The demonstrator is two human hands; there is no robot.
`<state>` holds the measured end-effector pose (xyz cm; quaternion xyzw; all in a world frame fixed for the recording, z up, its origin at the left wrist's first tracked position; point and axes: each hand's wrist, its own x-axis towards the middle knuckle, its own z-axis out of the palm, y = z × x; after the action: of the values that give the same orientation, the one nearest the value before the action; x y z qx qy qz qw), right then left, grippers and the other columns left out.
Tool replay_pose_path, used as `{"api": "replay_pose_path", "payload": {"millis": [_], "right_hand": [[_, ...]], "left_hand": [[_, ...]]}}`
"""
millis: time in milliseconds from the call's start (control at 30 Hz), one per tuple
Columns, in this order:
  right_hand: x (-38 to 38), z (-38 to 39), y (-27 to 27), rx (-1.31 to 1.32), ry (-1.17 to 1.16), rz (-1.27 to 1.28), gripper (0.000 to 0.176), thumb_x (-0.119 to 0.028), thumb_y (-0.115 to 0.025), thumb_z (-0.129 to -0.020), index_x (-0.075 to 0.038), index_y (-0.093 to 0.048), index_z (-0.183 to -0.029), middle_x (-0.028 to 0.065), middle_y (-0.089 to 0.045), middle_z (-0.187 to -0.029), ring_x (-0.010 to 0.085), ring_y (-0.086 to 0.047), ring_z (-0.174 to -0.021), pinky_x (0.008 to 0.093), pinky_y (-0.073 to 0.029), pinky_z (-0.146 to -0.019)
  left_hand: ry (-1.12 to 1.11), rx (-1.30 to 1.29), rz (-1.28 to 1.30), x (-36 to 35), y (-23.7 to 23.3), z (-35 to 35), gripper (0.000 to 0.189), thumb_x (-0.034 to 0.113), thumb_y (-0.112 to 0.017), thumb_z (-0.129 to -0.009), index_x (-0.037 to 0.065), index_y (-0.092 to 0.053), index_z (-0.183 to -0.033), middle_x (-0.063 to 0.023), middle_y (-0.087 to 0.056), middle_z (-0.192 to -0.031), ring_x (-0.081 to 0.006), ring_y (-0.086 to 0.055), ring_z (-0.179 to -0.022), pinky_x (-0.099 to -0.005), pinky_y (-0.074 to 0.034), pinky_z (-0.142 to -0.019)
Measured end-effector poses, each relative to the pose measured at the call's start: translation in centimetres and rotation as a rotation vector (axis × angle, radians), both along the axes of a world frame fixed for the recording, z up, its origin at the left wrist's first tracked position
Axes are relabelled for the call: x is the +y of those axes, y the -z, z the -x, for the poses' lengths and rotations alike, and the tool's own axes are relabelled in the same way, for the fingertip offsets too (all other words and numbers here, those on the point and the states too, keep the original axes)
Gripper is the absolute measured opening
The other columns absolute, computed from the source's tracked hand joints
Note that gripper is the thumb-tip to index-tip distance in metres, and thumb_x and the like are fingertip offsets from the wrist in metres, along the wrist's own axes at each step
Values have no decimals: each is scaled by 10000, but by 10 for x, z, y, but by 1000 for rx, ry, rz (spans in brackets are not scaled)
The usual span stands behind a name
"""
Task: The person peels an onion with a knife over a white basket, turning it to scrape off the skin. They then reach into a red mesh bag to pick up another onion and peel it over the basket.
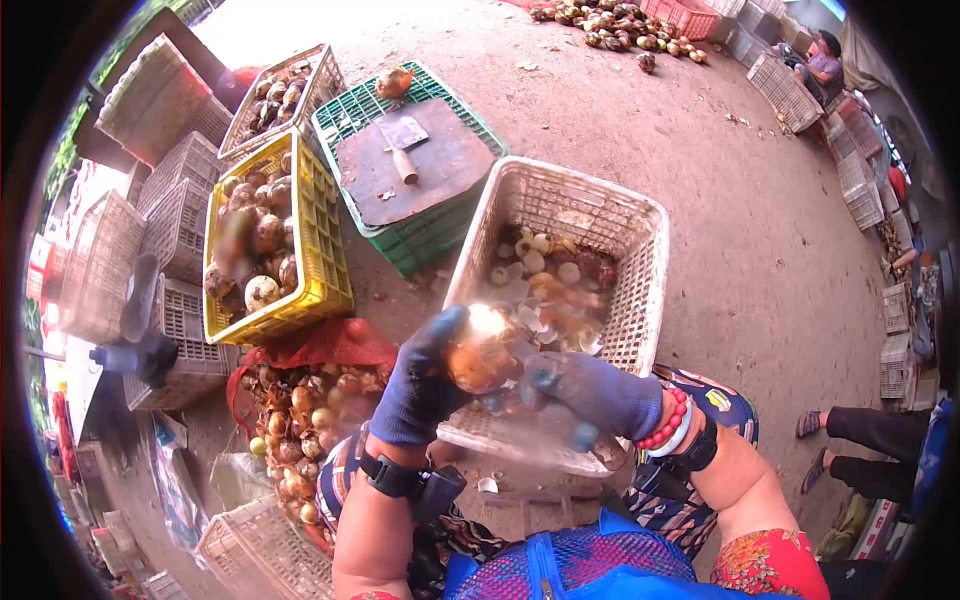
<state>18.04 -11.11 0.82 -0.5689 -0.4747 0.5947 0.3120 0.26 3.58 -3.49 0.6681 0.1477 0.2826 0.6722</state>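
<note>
My left hand (pixel 425 380), in a blue work glove, is closed around a brown-skinned onion (pixel 482 352) with a pale, shiny top. My right hand (pixel 590 392), gloved too, has its curled fingers against the onion's right side. Motion smears those fingers, and whatever they pinch is hidden. Both hands are over the near end of a dirty white plastic crate (pixel 645 255). Inside that crate lie loose onion skins (pixel 565 300) and several pale, rounded pieces (pixel 535 262).
Left stands a yellow crate (pixel 325 235) of large brown onions (pixel 262 290). A red mesh sack (pixel 325 345) holds smaller onions. A broad-bladed knife (pixel 404 148) lies on a board (pixel 440 165) atop a green crate (pixel 400 250). A person's legs (pixel 870 450) show at right.
</note>
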Motion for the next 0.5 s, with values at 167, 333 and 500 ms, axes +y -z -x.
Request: {"api": "replay_pose_path", "payload": {"millis": [167, 333, 500], "right_hand": [[-8, 45, 6, 566, 478, 272, 376, -374, -406, -1091, -60, -607, -1041, 40, -611, -863, 142, -583, -779, 289, -497, -712], [-10, 49, 19, 223, 375, 0, 283, -265, -461, -1073, -15, -580, -1132, 110, -633, -891, 195, -630, -804, 342, -532, -727], [-9, 44, 44, 87, 338, -243, 271, -265, -588, -998, -38, -609, -1143, 141, -666, -1054, 230, -661, -925, 352, -527, -860]], "left_hand": [[-98, 122, 538, -12, -20, -17, 421, 377, -552, -981, 88, -553, -1288, -62, -609, -1083, -128, -601, -845, -235, -505, -658], [-136, 75, 566, -20, -6, -20, 420, 358, -590, -966, 107, -566, -1302, -27, -621, -1095, -146, -615, -981, -284, -525, -780], [-116, 161, 200, -18, 7, -16, 414, 317, -586, -978, 93, -544, -1325, -57, -616, -1200, -190, -612, -1088, -345, -531, -891]]}}
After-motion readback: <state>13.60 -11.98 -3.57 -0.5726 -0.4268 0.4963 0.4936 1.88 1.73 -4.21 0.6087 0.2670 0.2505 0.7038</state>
